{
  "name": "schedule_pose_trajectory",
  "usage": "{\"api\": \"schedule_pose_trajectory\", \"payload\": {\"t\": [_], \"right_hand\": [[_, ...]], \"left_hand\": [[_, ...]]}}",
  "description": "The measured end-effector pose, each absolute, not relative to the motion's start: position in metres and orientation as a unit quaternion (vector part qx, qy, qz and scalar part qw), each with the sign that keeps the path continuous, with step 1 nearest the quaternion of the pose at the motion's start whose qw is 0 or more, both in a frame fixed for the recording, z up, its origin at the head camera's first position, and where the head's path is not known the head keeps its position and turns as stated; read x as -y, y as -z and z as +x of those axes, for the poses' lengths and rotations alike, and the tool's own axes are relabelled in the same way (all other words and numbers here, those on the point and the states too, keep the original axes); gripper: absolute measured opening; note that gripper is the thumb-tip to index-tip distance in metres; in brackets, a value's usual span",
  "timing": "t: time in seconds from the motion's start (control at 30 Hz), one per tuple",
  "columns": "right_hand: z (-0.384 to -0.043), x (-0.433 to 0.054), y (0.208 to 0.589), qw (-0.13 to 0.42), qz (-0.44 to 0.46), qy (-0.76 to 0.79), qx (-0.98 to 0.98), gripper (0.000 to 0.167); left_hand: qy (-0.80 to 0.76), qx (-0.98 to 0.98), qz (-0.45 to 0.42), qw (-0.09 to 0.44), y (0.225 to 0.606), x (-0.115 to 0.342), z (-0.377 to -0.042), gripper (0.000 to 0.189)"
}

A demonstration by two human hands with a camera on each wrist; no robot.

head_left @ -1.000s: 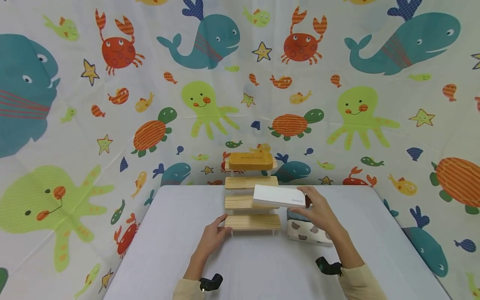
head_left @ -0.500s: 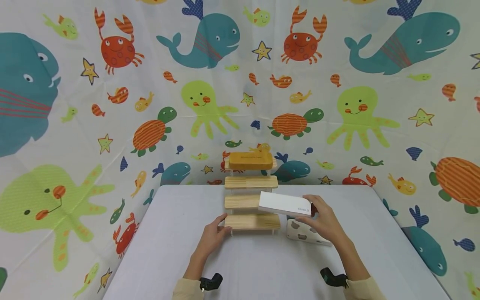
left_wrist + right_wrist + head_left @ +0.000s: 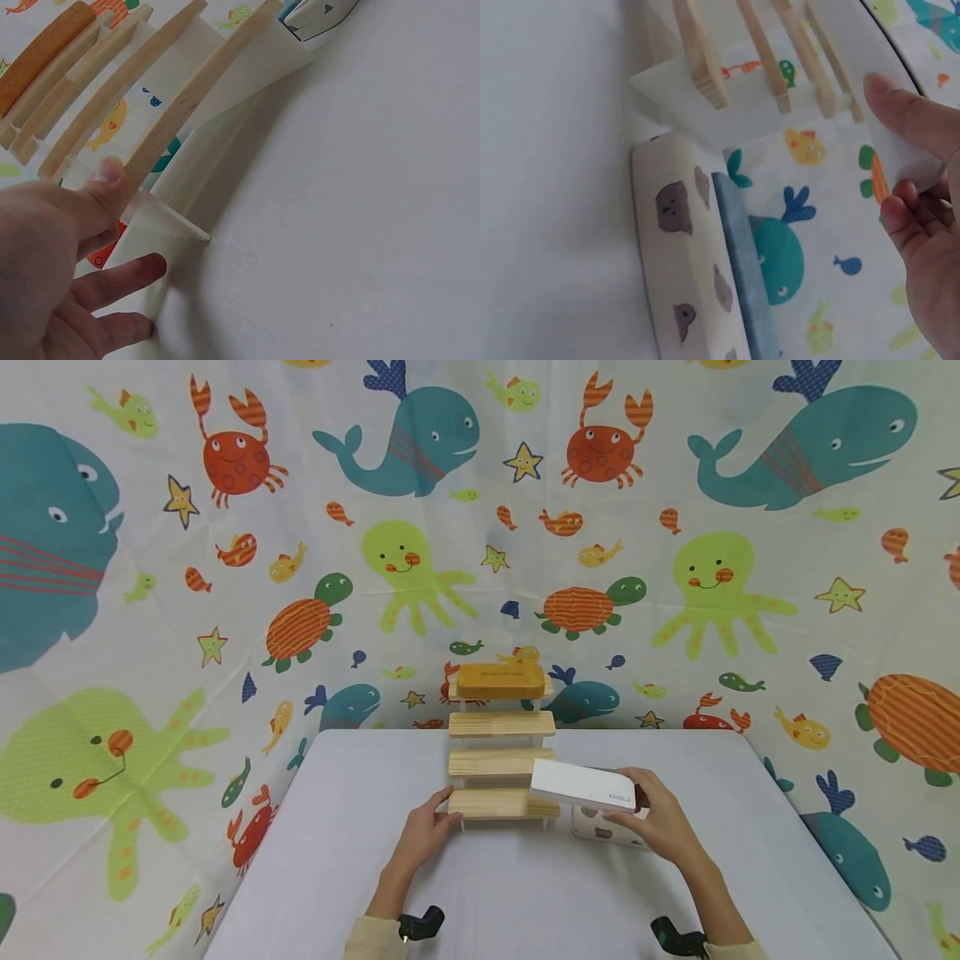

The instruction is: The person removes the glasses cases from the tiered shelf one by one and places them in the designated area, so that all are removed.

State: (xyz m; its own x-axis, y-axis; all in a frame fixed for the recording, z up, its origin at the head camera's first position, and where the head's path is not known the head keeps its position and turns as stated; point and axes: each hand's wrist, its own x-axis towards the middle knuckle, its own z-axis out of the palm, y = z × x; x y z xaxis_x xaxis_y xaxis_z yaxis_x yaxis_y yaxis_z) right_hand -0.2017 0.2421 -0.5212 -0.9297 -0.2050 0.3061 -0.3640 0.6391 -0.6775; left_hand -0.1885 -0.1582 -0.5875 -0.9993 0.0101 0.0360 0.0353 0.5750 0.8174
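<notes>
The white case [image 3: 583, 785] is up off the worktop [image 3: 780, 860], at ten o'clock from the right hand [image 3: 658, 817], which is clamped on its right end, thumb on one side and fingers on the other. In the head view its far end overlaps the right part of the rack's [image 3: 495, 763] lowest board. Dark lettering runs near the gripped end, too small to read surely; the yellow case [image 3: 501, 682] on the top board, toward twelve o'clock, also bears small, unreadable print.

The right forearm comes in from five o'clock, the left from seven. The left hand [image 3: 426, 837] pinches the left end of the lowest board with thumb and forefinger, two other fingers stretched apart.

At five o'clock from the white case sits a bear-patterned case [image 3: 600, 828]; behind it shows a blue case [image 3: 744, 262]. A sea-animal curtain [image 3: 442, 568] hangs beyond.
</notes>
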Motion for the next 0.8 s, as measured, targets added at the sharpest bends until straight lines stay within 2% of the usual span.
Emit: {"api": "schedule_pose_trajectory", "payload": {"t": [0.5, 0.8], "right_hand": [[-0.184, -0.262, 0.542, 0.101, 0.162, -0.385, 0.903, 0.070], [-0.175, -0.276, 0.560, 0.123, 0.160, -0.387, 0.900, 0.072]], "left_hand": [[0.458, 0.889, -0.015, 0.012, 0.589, 0.157, -0.190, 0.059], [0.458, 0.889, -0.013, 0.018, 0.588, 0.158, -0.191, 0.059]]}}
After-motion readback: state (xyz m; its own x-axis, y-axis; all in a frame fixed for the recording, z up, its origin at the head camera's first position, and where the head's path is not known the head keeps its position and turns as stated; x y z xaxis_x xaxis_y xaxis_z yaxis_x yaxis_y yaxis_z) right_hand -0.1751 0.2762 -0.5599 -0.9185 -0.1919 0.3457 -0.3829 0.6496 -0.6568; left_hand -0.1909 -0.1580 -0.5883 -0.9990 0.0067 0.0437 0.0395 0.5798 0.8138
